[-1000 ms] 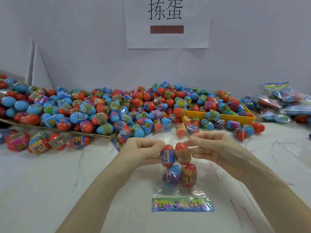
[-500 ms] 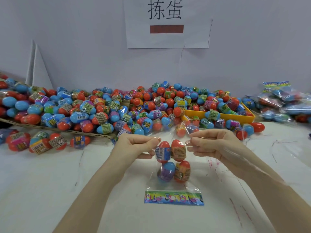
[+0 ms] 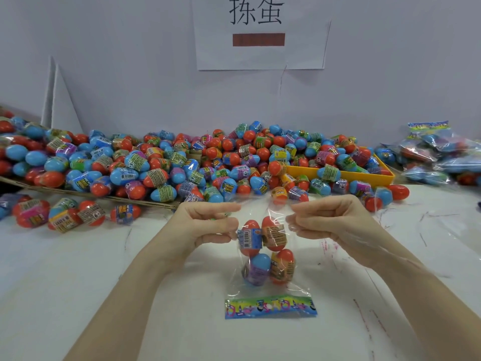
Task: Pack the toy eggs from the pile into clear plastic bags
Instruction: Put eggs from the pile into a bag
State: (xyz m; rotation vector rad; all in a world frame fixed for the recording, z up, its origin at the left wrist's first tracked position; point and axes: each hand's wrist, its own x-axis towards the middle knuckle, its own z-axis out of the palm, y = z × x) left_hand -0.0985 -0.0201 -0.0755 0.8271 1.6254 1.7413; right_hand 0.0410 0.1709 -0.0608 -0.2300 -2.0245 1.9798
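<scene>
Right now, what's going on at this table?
A person is bagging toy eggs. The left hand and right hand each pinch the open top of a clear plastic bag, which holds four eggs. A big pile of loose eggs lies behind it, with filled bags stacked at the far right.

wall sign (image 3: 261, 32): "拣蛋" in black, red-brown bar below | egg wrapper (image 3: 95, 214), left on table: "6+" | other egg labels, bag header: too blurred to read

Bag (image 3: 268, 259) lower, hands (image 3: 208, 225) wider apart
</scene>
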